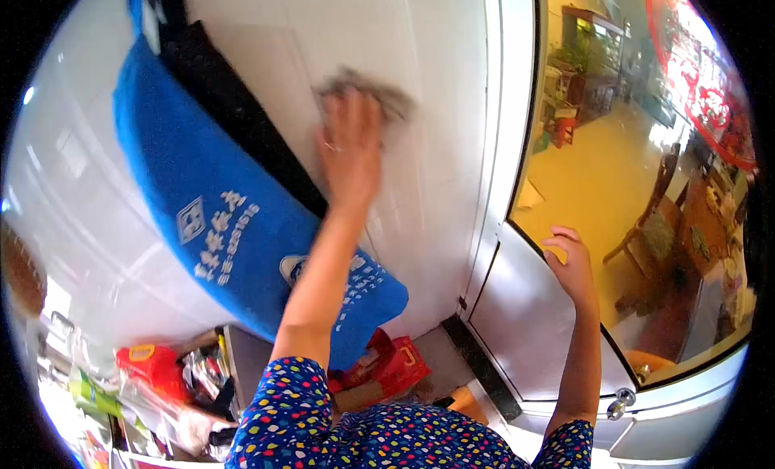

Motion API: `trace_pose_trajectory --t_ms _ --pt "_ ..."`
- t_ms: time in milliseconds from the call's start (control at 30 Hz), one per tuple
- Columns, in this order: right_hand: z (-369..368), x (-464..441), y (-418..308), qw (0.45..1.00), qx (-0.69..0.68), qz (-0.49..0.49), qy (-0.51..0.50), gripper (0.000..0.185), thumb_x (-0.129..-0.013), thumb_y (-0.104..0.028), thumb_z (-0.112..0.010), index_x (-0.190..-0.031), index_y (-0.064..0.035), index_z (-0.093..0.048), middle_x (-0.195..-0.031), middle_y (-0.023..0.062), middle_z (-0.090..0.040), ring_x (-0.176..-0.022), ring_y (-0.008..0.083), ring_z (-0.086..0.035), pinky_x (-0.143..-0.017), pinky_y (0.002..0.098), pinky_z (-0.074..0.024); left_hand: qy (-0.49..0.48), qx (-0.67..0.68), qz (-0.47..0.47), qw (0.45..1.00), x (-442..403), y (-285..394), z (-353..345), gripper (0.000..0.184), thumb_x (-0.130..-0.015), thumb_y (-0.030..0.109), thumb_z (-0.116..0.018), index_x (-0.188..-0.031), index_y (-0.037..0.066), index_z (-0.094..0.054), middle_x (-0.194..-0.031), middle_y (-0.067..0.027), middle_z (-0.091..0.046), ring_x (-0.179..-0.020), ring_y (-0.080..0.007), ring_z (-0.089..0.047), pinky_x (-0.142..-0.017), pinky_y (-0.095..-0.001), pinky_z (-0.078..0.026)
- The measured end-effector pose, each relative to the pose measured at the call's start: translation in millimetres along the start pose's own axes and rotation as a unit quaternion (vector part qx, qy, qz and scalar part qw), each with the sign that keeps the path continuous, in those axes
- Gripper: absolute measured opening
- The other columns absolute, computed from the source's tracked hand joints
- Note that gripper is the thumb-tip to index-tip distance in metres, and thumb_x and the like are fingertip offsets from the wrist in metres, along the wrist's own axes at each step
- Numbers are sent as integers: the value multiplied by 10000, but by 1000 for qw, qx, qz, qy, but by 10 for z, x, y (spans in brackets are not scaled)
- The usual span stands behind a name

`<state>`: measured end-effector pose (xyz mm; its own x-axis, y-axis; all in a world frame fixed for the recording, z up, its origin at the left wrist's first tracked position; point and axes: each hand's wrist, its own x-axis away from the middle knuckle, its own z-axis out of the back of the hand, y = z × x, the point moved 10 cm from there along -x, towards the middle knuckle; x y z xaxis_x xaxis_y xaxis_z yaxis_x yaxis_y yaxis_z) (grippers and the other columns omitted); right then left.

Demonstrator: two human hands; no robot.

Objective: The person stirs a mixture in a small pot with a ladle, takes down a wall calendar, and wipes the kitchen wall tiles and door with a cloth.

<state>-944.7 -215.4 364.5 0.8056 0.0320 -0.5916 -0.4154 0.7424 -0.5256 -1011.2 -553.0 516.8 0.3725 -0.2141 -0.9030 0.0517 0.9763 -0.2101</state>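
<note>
My left hand (353, 142) is raised against the white tiled wall (436, 170), holding a grey cloth (393, 100) under its fingers. Both the hand and the cloth are blurred by motion. Just left of that arm, a blue apron (190, 154) with white printing hangs on the wall, with black fabric (234, 106) beside it. My forearm crosses in front of the apron's lower part. My right hand (571, 261) is in front of the glass-paned door (525, 307), fingers loosely bent and apart, holding nothing. Whether it touches the door cannot be told.
A round door knob (621, 404) is at the lower right. Below the apron lie a red bag (404, 368) and a cardboard box. Red packaging (149, 372) and plastic bags crowd the lower left. Through the glass, a wooden chair (654, 219) and table are visible.
</note>
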Motion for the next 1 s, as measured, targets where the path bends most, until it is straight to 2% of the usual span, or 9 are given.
trace_pose_trajectory --t_ms 133,333,467,567,633,700,767,867,1000 --pt "13 105 113 999 -40 2 -7 189 -739 17 -675 -922 -27 -665 -1129 146 -592 -1067 292 -563 -924 339 -440 171 -7 45 984 -373 -808 874 672 -770 133 -639 -1392 88 -388 -1505 -160 -226 -1396 -424 -149 -1112 -524 -230" --pt "-105 290 281 999 -18 5 -35 188 -741 -33 -670 -929 -35 -669 -1099 163 -606 -1012 318 -583 -873 357 -462 -152 -210 20 966 745 -861 -68 442 -914 298 -425 -1233 25 -564 -1467 -188 -303 -1382 -443 -154 -1141 -533 -89" --pt "-365 445 215 997 -58 -4 -47 182 -740 -38 -672 -921 -57 -664 -971 121 -633 -912 282 -609 -809 353 -481 -108 -154 -194 963 1458 -214 -291 468 -800 162 -540 -1258 73 -510 -1303 -100 -452 -1272 -329 -377 -958 -434 -420" --pt "-786 553 -278 981 -158 36 -110 232 -748 -89 -704 -976 -74 -665 -907 74 -620 -826 190 -612 -704 305 -493 -52 -99 -242 964 1594 66 -57 491 -789 132 -565 -1272 85 -488 -1268 -98 -471 -1240 -329 -406 -920 -421 -453" --pt "-1248 644 -561 940 -285 -10 -186 374 -835 -240 -700 -1148 -60 -602 -1034 77 -618 -885 189 -617 -782 306 -502 -255 133 -76 955 1373 155 39 481 -790 113 -569 -1264 78 -496 -1276 -113 -483 -1221 -336 -428 -899 -388 -477" --pt "-1311 598 -1090 921 -329 -36 -205 480 -895 -354 -623 -1261 -61 -519 -1081 71 -613 -963 207 -608 -847 334 -492 -263 297 -80 915 1177 494 459 538 -801 25 -502 -1328 115 -447 -1276 -134 -481 -1142 -363 -497 -835 -433 -515" --pt "-1536 616 -1556 571 -745 -242 -246 446 -918 -368 -575 -1274 -109 -500 -1164 55 -596 -1056 214 -576 -875 358 -473 -303 251 -130 910 1211 871 648 609 -806 38 -523 -1390 140 -386 -1317 -153 -470 -1212 -366 -462 -898 -400 -491" --pt "-1492 249 -1781 527 -810 -246 -70 448 -923 -399 -542 -1266 -116 -493 -1182 70 -587 -1107 235 -552 -893 405 -469 -130 196 -254 938 1297 1052 859 639 -795 271 -619 -1370 86 -411 -1345 -170 -461 -1294 -350 -386 -1028 -456 -383" --pt "-1527 -280 -1857 594 -777 -208 -17 457 -897 -383 -576 -1245 -97 -501 -1162 73 -587 -1075 230 -566 -864 430 -476 -243 70 -241 937 928 -50 899 775 -749 446 -666 -1390 102 -398 -1342 -170 -468 -1354 -335 -299 -1132 -519 -140"
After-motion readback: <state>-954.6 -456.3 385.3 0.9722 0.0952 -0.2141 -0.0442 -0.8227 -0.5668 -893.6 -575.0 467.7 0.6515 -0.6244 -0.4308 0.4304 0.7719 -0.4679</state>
